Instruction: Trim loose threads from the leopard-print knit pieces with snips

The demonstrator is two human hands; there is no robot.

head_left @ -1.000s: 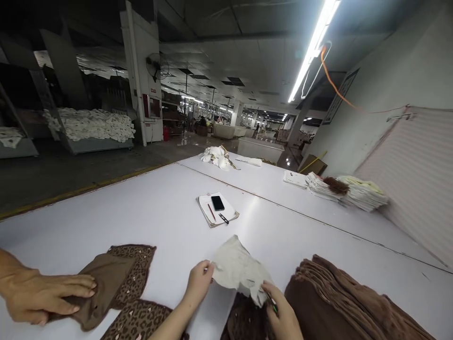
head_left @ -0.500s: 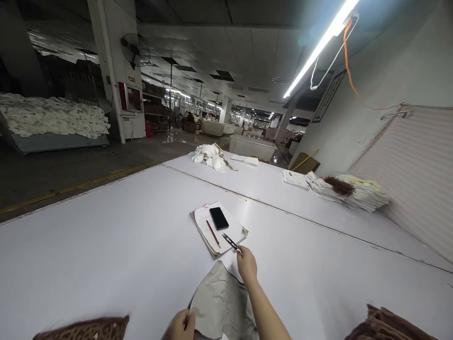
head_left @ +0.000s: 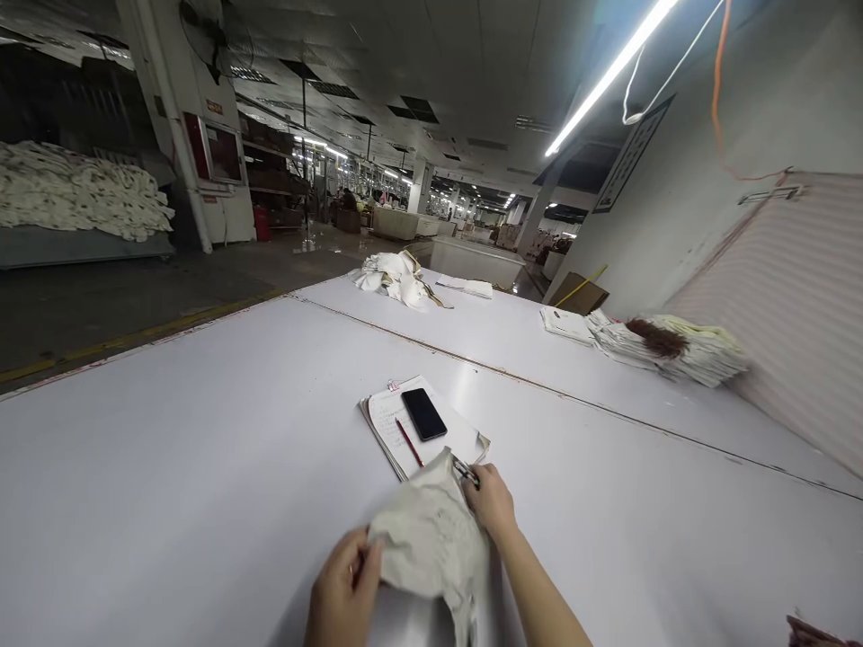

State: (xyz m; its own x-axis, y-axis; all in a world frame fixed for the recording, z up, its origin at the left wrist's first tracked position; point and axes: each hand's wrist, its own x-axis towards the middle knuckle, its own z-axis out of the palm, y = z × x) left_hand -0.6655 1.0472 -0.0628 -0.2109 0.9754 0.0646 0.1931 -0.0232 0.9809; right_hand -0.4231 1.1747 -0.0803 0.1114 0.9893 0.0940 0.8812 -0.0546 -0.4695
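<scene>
A pale grey piece of cloth [head_left: 431,530] is raised over the white table, crumpled, with a narrow strip hanging from its lower end. My left hand [head_left: 345,580] pinches its left edge between thumb and fingers. My right hand [head_left: 492,500] is closed around thread snips [head_left: 466,470], at the cloth's upper right edge; whether its fingers also grip the cloth is hidden. Just beyond lies a stack of papers [head_left: 386,415] with a black phone [head_left: 424,414] and a dark red pencil [head_left: 408,441] on top. The cloth's tip covers the near part of the papers.
Across the white table [head_left: 202,467] runs a seam. White cloth pieces [head_left: 397,277] are heaped at the far end. Along the right wall sit stacked white pieces [head_left: 701,355] with a brown fluffy bundle [head_left: 655,338]. Brown material [head_left: 809,633] shows at the lower right corner.
Both hands and the grey cloth have risen and moved forward, so the cloth now overlaps the papers. The snips have come to the cloth's edge. My view has shifted, and the brown patterned piece left the frame.
</scene>
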